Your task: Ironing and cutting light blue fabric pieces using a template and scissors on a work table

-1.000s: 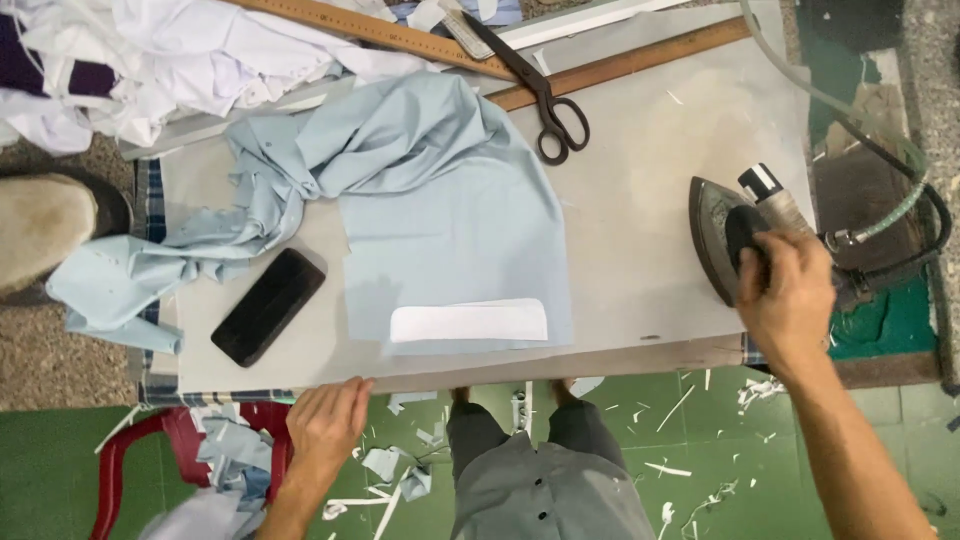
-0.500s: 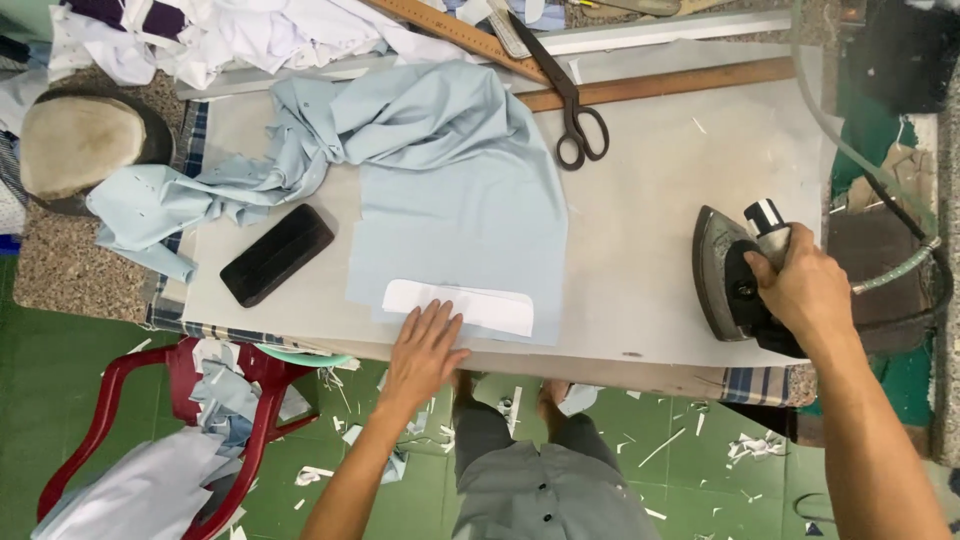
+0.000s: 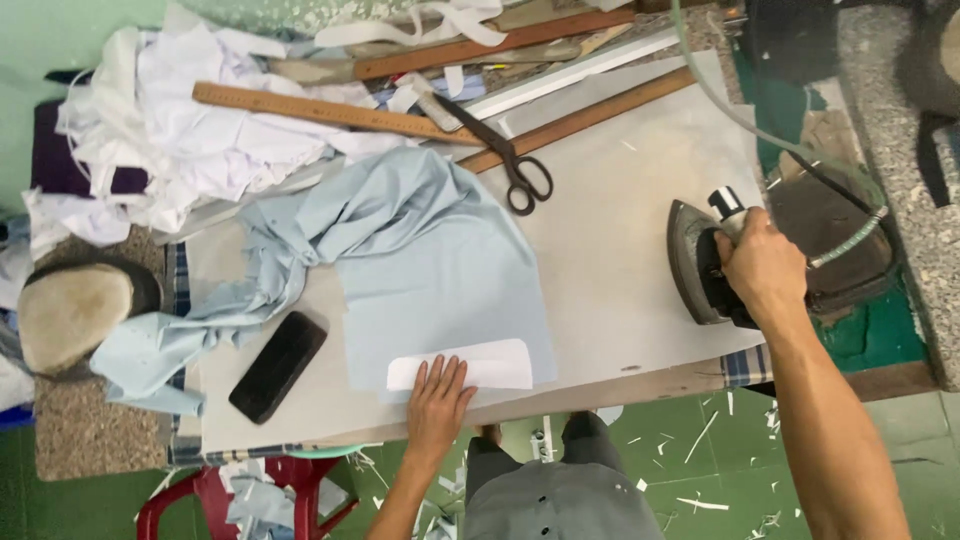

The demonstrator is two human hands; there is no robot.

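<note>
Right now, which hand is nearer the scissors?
Right. The right hand grips the iron, right of the scissors; the left hand presses the white strip at the table's near edge, farther off.

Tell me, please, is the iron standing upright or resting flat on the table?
Tipped on its side: the iron shows its dark soleplate edge-on while the right hand grips its handle.

On the bench [image 3: 620,300]: one iron [image 3: 700,262], one pair of scissors [image 3: 500,150], one black phone [image 3: 278,366], one pale blue garment [image 3: 430,260] and one white strip of cloth [image 3: 490,365]; three long wooden rulers or battens lie along the far edge, beside one heap of white fabric [image 3: 170,140]; two hands are at work, left hand [image 3: 438,398] and right hand [image 3: 762,262]
</note>
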